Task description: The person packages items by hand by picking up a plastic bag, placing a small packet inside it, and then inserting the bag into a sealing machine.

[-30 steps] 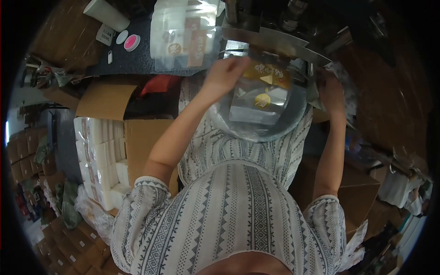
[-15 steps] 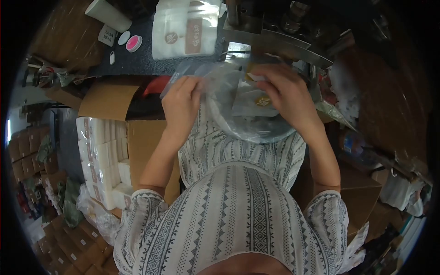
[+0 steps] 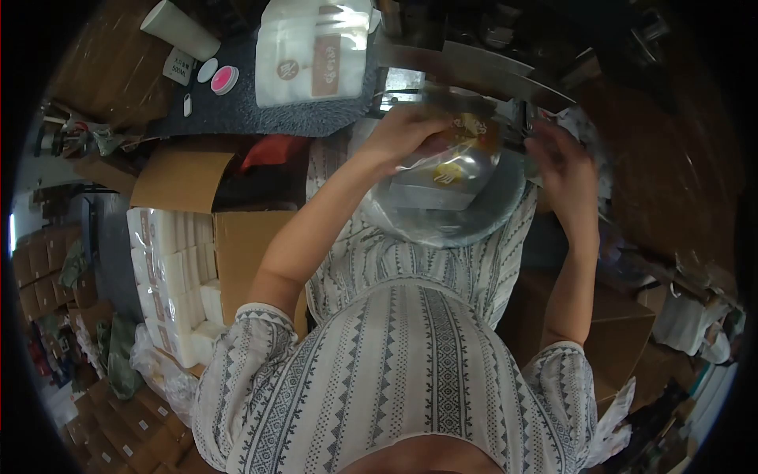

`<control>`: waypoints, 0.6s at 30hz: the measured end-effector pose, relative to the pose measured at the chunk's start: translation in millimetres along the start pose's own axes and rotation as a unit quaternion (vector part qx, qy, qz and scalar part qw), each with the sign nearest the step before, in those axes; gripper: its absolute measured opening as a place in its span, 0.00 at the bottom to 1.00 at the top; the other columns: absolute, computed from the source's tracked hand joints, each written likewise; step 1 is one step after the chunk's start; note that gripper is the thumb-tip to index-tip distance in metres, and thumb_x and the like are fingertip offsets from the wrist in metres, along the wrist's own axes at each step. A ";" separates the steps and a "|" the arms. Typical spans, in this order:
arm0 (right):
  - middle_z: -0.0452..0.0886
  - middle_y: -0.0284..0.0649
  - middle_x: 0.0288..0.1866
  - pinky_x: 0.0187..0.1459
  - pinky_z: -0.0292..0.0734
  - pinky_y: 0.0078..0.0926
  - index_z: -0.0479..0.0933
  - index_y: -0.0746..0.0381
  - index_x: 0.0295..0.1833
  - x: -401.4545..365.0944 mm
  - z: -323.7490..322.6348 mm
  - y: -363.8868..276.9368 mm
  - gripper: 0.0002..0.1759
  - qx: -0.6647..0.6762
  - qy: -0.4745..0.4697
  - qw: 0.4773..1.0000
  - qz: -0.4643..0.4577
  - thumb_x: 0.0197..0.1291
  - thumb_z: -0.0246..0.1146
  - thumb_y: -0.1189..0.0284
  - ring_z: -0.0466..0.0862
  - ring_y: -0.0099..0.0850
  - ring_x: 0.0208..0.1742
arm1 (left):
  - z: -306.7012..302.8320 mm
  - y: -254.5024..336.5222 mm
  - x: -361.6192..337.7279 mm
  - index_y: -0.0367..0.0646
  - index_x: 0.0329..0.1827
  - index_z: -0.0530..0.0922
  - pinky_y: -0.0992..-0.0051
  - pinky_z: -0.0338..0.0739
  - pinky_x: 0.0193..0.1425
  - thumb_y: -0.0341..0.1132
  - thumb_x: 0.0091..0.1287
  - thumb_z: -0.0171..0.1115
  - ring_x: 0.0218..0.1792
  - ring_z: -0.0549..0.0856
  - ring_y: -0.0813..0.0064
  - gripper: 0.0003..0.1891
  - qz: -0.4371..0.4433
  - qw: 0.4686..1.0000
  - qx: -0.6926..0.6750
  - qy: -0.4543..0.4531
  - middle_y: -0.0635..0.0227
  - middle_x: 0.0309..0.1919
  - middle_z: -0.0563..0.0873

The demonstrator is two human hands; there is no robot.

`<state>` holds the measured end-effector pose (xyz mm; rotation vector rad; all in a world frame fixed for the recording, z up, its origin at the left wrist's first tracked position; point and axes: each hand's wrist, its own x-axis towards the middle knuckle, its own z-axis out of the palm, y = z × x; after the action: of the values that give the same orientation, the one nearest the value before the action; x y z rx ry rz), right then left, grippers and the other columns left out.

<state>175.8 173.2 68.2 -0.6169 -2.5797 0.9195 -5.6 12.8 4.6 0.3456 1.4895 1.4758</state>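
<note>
**One pouch, one basin, two hands**

Your left hand (image 3: 403, 133) pinches the top edge of the single clear pouch (image 3: 452, 167), held over one metal basin (image 3: 430, 225). Your right hand (image 3: 564, 170) is blurred beside it, so you cannot tell its grip. Beyond them are one cup (image 3: 178, 25), one pink lid (image 3: 223, 78) and one white lid (image 3: 208, 69).

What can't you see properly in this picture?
All in the head view:
- Right hand: blurred by motion, so its grip cannot be told.
- Gold label writing on the pouch held by the left hand: too small, with glare.
- Bottom of the metal bowl: hidden under the pouch.
- Writing on the card at the top left: too small.
</note>
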 end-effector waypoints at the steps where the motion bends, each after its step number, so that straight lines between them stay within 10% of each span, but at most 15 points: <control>1: 0.83 0.45 0.45 0.48 0.77 0.32 0.78 0.60 0.56 0.4 -5.8 5.2 0.18 -0.102 0.047 0.993 0.022 0.61 0.64 0.69 0.84 0.37 0.46 | 1.1 -0.2 0.1 0.35 0.44 0.81 0.80 0.79 0.37 0.38 0.67 0.63 0.34 0.83 0.82 0.13 0.000 1.000 0.000 -0.001 0.67 0.34 0.84; 5: 0.83 0.50 0.42 0.47 0.77 0.42 0.78 0.60 0.50 3.0 2.1 62.3 0.15 -0.389 0.030 0.912 0.127 0.57 0.63 0.68 0.82 0.48 0.46 | -27.7 -6.3 0.4 0.32 0.47 0.80 0.74 0.79 0.39 0.42 0.67 0.62 0.34 0.85 0.65 0.19 0.135 0.972 0.155 0.115 0.58 0.35 0.85; 8: 0.82 0.52 0.43 0.48 0.76 0.46 0.77 0.60 0.51 5.9 2.5 65.7 0.16 -0.258 0.011 0.960 0.110 0.56 0.62 0.69 0.81 0.52 0.47 | -94.5 6.4 8.8 0.32 0.60 0.71 0.59 0.72 0.59 0.47 0.67 0.60 0.58 0.74 0.43 0.28 0.414 0.704 0.466 0.340 0.41 0.57 0.74; 9: 0.82 0.52 0.43 0.48 0.76 0.46 0.77 0.60 0.51 5.3 2.1 68.2 0.16 -0.256 0.009 0.960 0.110 0.56 0.62 0.69 0.81 0.52 0.47 | -113.1 -7.3 10.2 0.35 0.66 0.66 0.55 0.62 0.67 0.48 0.66 0.61 0.65 0.66 0.42 0.32 0.335 0.644 0.594 0.347 0.41 0.65 0.65; 18: 0.83 0.50 0.43 0.43 0.77 0.43 0.77 0.61 0.50 6.7 -19.9 43.0 0.16 -0.226 -0.017 0.958 0.178 0.55 0.62 0.69 0.84 0.48 0.42 | -98.1 -25.0 -65.4 0.42 0.46 0.78 0.60 0.72 0.45 0.34 0.60 0.65 0.44 0.80 0.55 0.13 0.268 0.684 0.604 0.310 0.60 0.38 0.80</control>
<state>191.2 216.7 55.7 -1.2312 -2.7763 0.4242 -38.8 -102.1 -10.3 1.2383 3.0262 0.7404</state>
